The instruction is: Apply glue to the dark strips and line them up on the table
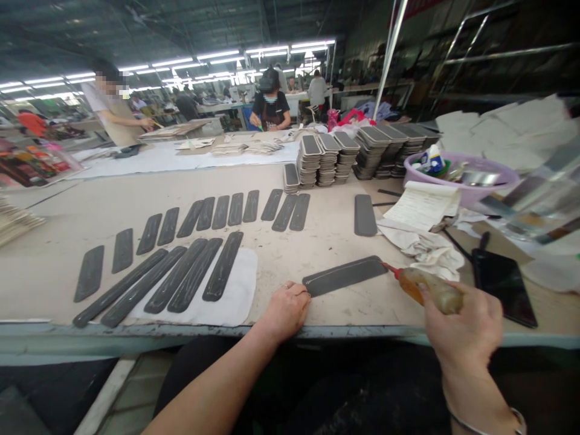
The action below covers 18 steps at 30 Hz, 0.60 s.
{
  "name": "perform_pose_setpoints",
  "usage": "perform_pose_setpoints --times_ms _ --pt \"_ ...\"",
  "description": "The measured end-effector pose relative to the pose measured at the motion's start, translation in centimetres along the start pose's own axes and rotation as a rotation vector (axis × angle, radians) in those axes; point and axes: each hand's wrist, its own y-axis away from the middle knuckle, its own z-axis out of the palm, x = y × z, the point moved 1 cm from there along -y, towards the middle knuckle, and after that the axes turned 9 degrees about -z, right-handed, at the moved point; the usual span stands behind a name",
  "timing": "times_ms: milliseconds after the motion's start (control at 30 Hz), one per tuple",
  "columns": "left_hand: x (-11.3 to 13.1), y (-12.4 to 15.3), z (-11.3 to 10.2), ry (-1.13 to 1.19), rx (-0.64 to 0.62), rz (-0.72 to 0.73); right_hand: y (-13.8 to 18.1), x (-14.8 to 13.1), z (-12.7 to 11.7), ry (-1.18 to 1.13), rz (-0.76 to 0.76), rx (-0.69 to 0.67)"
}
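Note:
A long dark grey strip [345, 275] with rounded ends lies at a slant near the table's front edge, a thin shiny line along its upper side. My left hand [287, 308] holds its left end, fingers curled together. In my right hand [466, 323] is a squeeze glue bottle [430, 290], amber-coloured, tilted so that its red nozzle touches or nearly touches the strip's right end. Left of my hands, several long strips with wet-looking streaks lie partly on a white sheet [247, 281]. Behind them runs a row of shorter streaked pieces [220, 211]. One plain piece [365, 215] lies apart.
Stacks of light-edged dark pieces [309, 163] stand at the back. On the right are a purple basin [493, 181], a paper pad [423, 202], a crumpled white cloth [430, 248] and a black tablet-like slab [502, 287]. Co-workers [270, 103] work across the table.

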Motion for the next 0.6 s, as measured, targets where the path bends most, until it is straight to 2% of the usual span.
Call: perform_pose_setpoints --times_ms 167,333,467,600 --pt "-0.1 0.0 0.2 -0.015 -0.009 0.008 0.4 -0.8 -1.2 -0.01 0.002 0.0" --pt "-0.2 0.0 0.2 -0.045 -0.061 0.019 1.0 -3.3 -1.5 -0.211 -0.026 -0.013" --pt "-0.3 -0.1 0.4 -0.063 -0.072 0.022 1.2 -6.3 -0.9 -0.42 -0.147 -0.12" --pt "-0.4 -0.2 0.6 -0.08 -0.072 0.033 1.3 -8.4 -0.1 -0.537 -0.265 -0.171"
